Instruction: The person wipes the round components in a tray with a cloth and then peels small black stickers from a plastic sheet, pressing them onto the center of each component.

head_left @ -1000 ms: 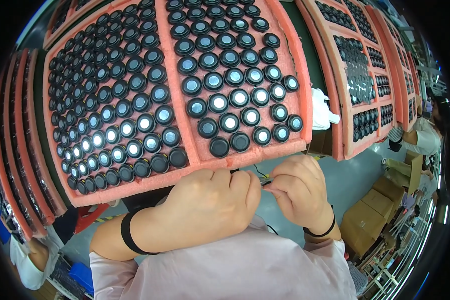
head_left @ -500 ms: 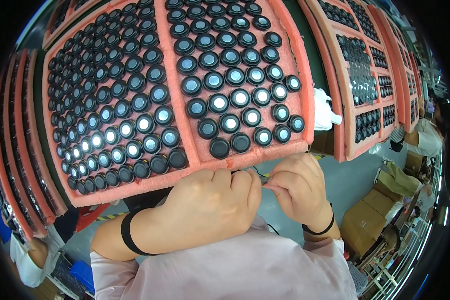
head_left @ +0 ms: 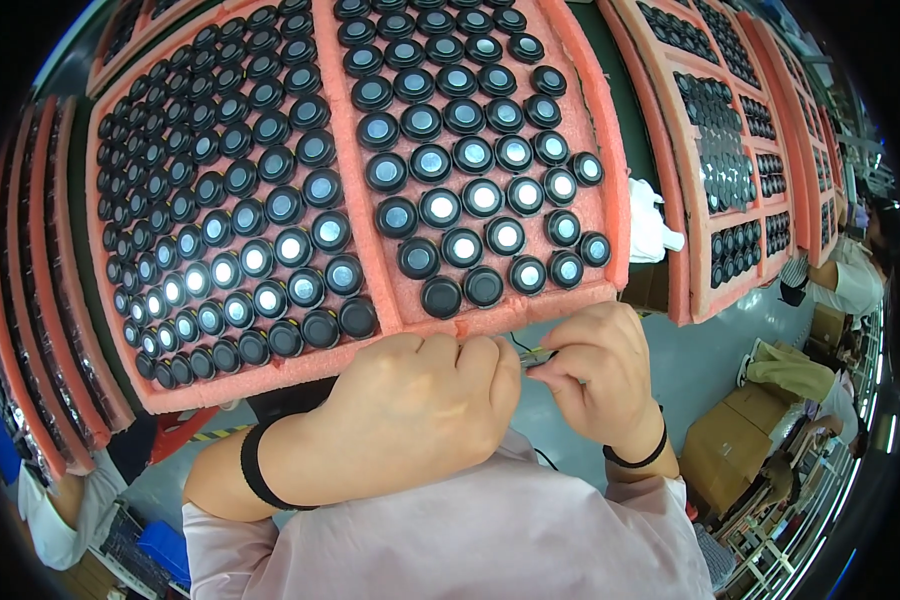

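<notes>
In front of the near edge of a pink foam tray (head_left: pixel 450 325), my hands are close together. My left hand (head_left: pixel 425 390) is closed, its back toward me, and its fingertips are hidden. Thumb and forefinger of my right hand (head_left: pixel 595 370) pinch a small, thin grey-and-dark piece (head_left: pixel 536 357) that bridges the gap to my left fingers; its kind is too small to tell. Whether the left fingers hold its other end cannot be seen. Rows of round black parts (head_left: pixel 441 297) fill the tray beyond, most with a silvery disc on top.
More pink foam trays of black parts (head_left: pixel 705 150) lie to the right, and several trays stand in a row at the left (head_left: pixel 45 270). A white object (head_left: pixel 650 225) sits beside the main tray. Cardboard boxes (head_left: pixel 735 430) rest on the floor at right. Other people are on both sides.
My hands stay almost in place. The gap between their fingertips shows more of the thin piece now, and my right fingers have shifted slightly. The tray appears moved very slightly in view.
</notes>
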A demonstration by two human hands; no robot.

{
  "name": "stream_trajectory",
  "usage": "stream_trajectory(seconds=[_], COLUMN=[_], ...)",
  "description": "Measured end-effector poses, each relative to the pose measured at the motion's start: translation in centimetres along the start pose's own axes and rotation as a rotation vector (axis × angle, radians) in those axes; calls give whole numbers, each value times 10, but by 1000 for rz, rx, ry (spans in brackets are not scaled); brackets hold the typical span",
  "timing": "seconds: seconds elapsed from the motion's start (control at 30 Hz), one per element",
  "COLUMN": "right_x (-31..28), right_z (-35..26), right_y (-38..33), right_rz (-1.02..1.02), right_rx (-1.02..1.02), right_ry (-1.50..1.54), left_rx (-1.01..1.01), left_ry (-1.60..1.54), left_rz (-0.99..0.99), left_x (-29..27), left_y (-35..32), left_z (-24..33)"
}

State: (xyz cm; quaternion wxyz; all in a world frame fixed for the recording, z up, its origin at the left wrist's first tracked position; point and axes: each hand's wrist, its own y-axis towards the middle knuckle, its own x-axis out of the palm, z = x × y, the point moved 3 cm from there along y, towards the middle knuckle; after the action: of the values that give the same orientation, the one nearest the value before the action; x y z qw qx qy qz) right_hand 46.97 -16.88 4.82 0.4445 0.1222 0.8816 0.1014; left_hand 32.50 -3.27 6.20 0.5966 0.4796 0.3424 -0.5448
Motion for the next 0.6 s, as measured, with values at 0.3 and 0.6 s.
stream_trajectory(seconds=[0.3, 0.6], right_x=[-3, -14], right_z=[-1, 11], right_y=[1, 16], right_rz=[7, -10], right_rx=[-17, 128], right_ry=[-100, 186], left_rx=[-5, -37], left_ry=[20, -54], left_rz=[-1, -60], left_x=[3, 6], left_y=[-1, 2], left_z=[0, 0])
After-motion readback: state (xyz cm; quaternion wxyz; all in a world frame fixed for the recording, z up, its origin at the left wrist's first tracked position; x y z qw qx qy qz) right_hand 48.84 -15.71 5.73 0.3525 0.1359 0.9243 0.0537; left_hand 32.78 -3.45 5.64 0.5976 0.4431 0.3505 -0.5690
